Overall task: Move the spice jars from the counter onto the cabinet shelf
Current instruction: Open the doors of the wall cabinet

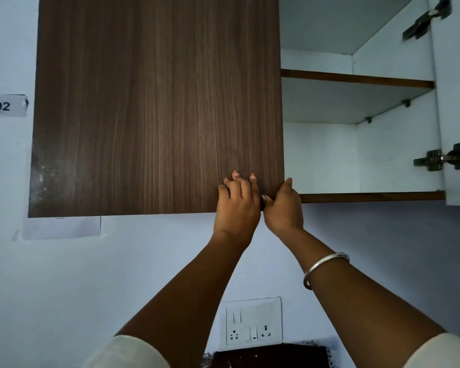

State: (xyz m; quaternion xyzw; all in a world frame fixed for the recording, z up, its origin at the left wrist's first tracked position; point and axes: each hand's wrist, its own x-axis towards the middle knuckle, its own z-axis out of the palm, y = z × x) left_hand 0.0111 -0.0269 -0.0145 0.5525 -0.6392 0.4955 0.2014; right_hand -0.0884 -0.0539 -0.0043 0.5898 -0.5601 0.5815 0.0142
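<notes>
My left hand (pixel 238 205) lies against the face of the brown cabinet door (pixel 154 102) at its lower right corner, fingers spread a little, tips pressing the wood and holding nothing. My right hand (pixel 283 205) touches it from the right and pinches that same corner, thumb on the front and fingers round the door's free edge. A silver bangle (pixel 322 266) sits on my right forearm. Right of the door the cabinet stands open, and the cabinet shelf (pixel 356 79) runs across its white inside, level with the door's upper half. Two metal hinges (pixel 441 160) sit further right. Below the door a white socket plate (pixel 252 322) is on the wall, and left of the door is a label reading "S 02" (pixel 4 105). Where the spice jars stand I cannot tell.
</notes>
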